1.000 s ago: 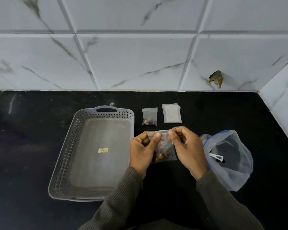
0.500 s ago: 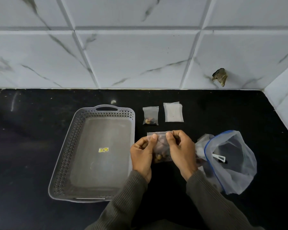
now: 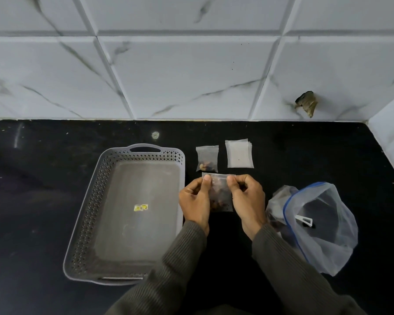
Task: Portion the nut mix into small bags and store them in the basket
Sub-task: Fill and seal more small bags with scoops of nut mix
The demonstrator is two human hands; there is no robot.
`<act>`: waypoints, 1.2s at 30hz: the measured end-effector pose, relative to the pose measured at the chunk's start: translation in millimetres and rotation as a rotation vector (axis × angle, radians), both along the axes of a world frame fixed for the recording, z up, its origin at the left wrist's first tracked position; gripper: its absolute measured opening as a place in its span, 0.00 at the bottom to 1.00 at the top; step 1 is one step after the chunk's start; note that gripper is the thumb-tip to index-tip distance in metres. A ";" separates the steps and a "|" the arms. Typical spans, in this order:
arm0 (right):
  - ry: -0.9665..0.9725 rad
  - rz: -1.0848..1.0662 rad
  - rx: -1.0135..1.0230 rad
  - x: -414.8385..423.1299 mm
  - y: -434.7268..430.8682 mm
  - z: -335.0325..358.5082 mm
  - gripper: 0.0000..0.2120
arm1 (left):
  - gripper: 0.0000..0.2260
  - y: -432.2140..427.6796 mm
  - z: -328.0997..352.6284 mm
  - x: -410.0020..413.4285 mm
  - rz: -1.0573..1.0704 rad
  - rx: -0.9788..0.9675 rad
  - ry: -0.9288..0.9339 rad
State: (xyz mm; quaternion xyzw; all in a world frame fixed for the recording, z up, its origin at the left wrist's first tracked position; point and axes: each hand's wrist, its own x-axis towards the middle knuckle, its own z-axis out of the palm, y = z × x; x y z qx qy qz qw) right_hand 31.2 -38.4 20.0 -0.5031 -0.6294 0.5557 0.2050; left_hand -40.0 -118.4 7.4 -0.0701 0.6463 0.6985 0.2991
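My left hand (image 3: 195, 201) and my right hand (image 3: 248, 198) pinch the top edge of a small clear bag (image 3: 220, 194) with nuts in its bottom, held upright between them above the black counter. Another small bag with nuts (image 3: 207, 158) lies flat just behind it. A stack of empty small bags (image 3: 239, 153) lies to its right. The grey perforated basket (image 3: 93, 201) sits to the left of my hands and holds no bags. The large zip bag of nut mix (image 3: 321, 226) lies open to the right, with a white scoop inside.
A black counter (image 3: 32, 201) runs to a white marbled tile wall (image 3: 191, 71) behind and a side wall at the right. A brown chipped spot (image 3: 306, 103) marks the tiles.
My hands have moved a little away from me with the small bag, and my fingers have slid along its top edge. The large zip bag has shifted slightly.
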 end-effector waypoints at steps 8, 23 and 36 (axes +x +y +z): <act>0.019 -0.067 -0.139 -28.6 19.6 -19.1 0.10 | 0.08 24.0 -14.2 -24.8 -0.007 -0.018 0.099; -0.102 -0.104 -0.191 -67.7 35.3 -65.6 0.09 | 0.26 54.0 -47.5 -42.6 -0.236 -0.455 0.352; -0.157 -0.247 0.066 -67.9 103.5 -50.1 0.14 | 0.16 98.8 -33.6 -42.6 -0.531 -0.409 0.731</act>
